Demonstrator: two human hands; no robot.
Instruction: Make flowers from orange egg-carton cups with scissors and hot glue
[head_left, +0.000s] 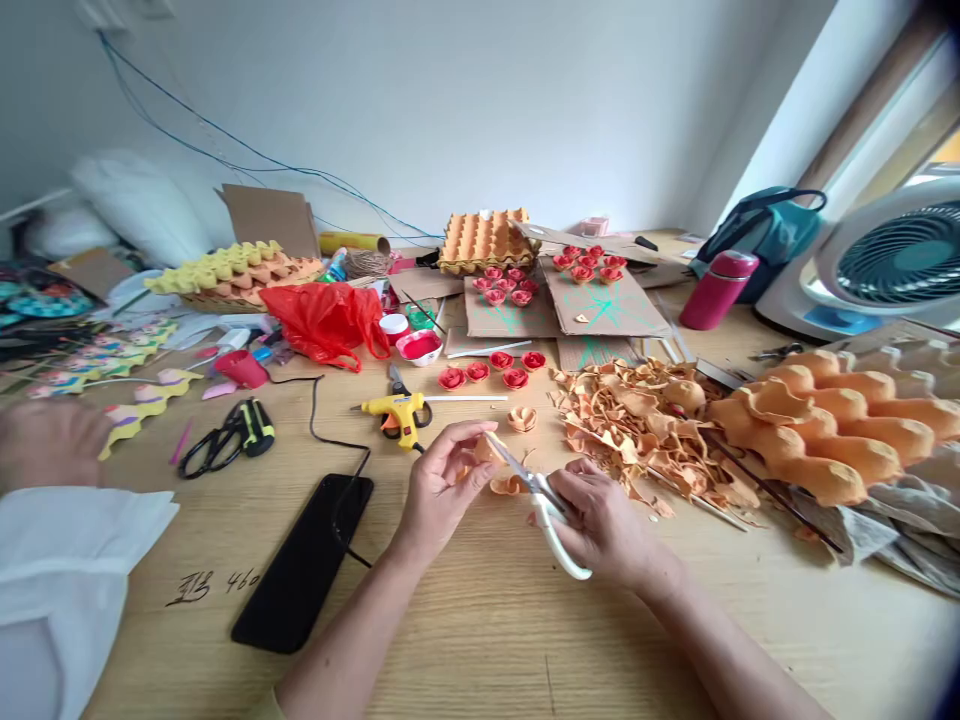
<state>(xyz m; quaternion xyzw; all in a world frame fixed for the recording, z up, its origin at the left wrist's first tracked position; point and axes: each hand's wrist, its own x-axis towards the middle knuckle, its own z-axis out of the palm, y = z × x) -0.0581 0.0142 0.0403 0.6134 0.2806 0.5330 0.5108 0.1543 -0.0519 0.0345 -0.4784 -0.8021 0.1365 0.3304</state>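
Observation:
Between the fingertips of my left hand [448, 485] is a small orange egg-carton piece [489, 449]. My right hand [604, 515] is closed round the white handles of a pair of scissors [559, 540], and the blades reach the edge of that piece. Just beneath the blades, another orange carton piece [508, 485] lies on the table, partly hidden. A little beyond my hands sits an unpainted carton flower [523, 419]. Several red-painted carton flowers [478, 372] stand behind it.
Orange carton scraps [622, 420] pile up at the right beside stacked egg trays [832, 425]. A yellow glue gun [401, 415], a black phone [304, 565] and black-handled scissors [217, 440] lie leftward. A co-worker's blurred hand [52, 440] is at far left. A pink bottle [718, 290] stands near a fan [892, 255].

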